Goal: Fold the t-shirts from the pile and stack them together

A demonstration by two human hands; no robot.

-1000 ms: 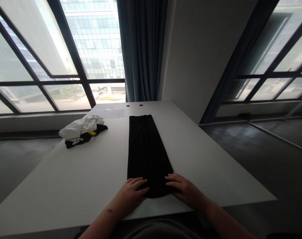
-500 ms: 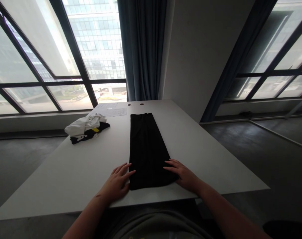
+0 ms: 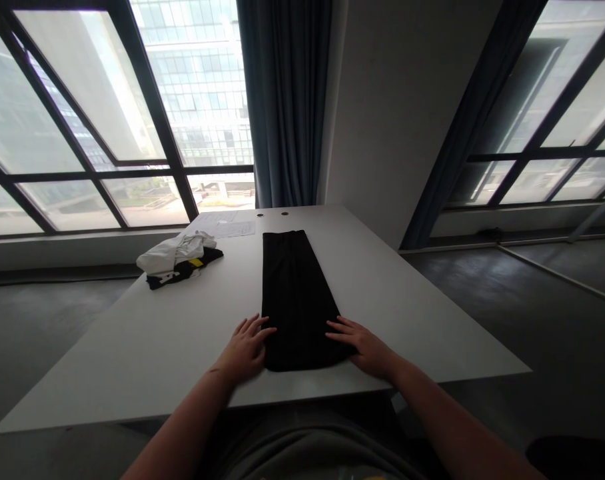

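A long black garment [image 3: 300,300], possibly folded trousers, lies flat on the white table [image 3: 407,313] with its near end close to the front edge. At its lower left side rests my left hand [image 3: 246,348], fingers apart and fingertips on the cloth's edge. My right hand [image 3: 365,345] lies opposite, at the lower right side, its spread fingers reaching over the fabric. Neither hand grips the cloth visibly; the thumbs are partly hard to make out against the black.
A crumpled pile of white and black clothes [image 3: 180,259] with a yellow patch sits at the table's left. Sheets of paper [image 3: 235,229] lie at the far left end, near two round cable holes. Behind stand a blue curtain [image 3: 290,107], a pillar and windows.
My left hand has shifted slightly forward and right, onto the garment's edge. The garment's near end looks slightly farther up in view. My right hand has barely moved. The camera view has tilted a little.
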